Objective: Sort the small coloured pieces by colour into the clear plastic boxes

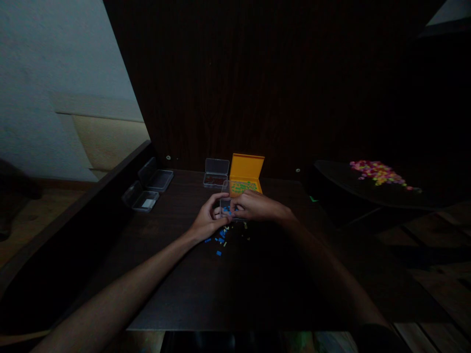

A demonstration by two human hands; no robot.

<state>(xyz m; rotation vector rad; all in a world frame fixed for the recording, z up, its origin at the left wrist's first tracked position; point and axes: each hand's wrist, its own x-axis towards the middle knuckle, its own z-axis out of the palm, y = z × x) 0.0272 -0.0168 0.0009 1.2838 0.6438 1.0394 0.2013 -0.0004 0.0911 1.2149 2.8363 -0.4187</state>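
My left hand curls round the left side of a small clear plastic box, its thumb along the near edge. Blue pieces lie inside that box. Over the box is my right hand, its fingers pinched together at the pieces; what sits between the fingertips is too small to make out. Loose blue pieces and pale ones are scattered on the dark table, just in front of my hands.
Behind my hands stand an open yellow box with green pieces and an open clear box with dark reddish pieces. Two open clear cases are at the left. A pile of colourful pieces rests on a dark surface at right.
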